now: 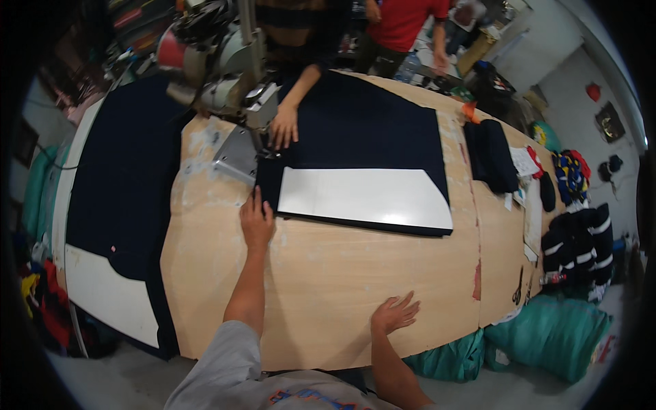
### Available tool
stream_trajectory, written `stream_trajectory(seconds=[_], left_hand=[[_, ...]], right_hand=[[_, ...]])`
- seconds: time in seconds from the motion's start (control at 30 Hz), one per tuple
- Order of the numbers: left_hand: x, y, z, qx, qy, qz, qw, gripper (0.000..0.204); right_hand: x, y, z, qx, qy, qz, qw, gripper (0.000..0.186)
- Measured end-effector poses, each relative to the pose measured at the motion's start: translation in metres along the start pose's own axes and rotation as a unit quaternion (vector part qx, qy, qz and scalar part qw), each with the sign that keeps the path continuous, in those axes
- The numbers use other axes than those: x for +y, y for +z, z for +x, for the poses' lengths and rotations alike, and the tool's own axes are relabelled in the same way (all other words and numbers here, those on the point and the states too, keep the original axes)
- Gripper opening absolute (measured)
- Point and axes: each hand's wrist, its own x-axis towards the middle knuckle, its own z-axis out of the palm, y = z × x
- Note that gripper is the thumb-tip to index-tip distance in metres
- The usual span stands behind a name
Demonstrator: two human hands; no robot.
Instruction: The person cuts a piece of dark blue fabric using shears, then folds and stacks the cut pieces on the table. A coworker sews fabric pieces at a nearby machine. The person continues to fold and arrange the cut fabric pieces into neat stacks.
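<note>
A stack of dark navy fabric (369,130) lies on the wooden table, with a white pattern piece (362,198) flat on top along its near side. My left hand (257,222) is at the fabric's near-left corner, fingers stretched forward and touching its edge. Just beyond it, a metal machine (262,106) with a tall column stands at the left edge of the stack, beside a steel plate (236,154). My right hand (395,314) is apart from the fabric, over the bare wood near me, its fingers spread and holding nothing.
Across the table, a co-worker's hand (284,126) rests flat on the fabric near the machine. More navy fabric (123,178) covers the left end. At right are dark fabric rolls (492,156), scissors (518,287) and green bundles (547,335). A person in red (408,24) stands behind.
</note>
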Motion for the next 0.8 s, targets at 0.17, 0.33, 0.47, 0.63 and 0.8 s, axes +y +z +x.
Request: stream_trajectory(seconds=[0.17,0.33,0.47,0.63,0.8], left_hand=[[0.0,0.003,-0.003,0.008,0.005,0.006,1.0,0.052],[0.002,0.004,-0.002,0.016,0.012,0.006,1.0,0.053],[0.007,0.002,0.0,0.025,0.021,0.013,0.999,0.052],[-0.002,0.001,-0.003,0.022,0.016,0.031,0.999,0.051],[0.003,-0.001,0.0,0.014,0.008,0.039,0.999,0.05]], right_hand=[[-0.005,-0.009,0.004,-0.002,0.002,0.021,1.0,0.057],[-0.003,-0.006,0.005,-0.002,0.007,0.023,1.0,0.057],[0.0,-0.003,0.002,-0.006,0.008,0.025,1.0,0.058],[-0.005,-0.012,-0.001,-0.011,-0.001,0.041,0.999,0.058],[-0.003,-0.007,0.002,-0.012,0.004,0.016,1.0,0.058]])
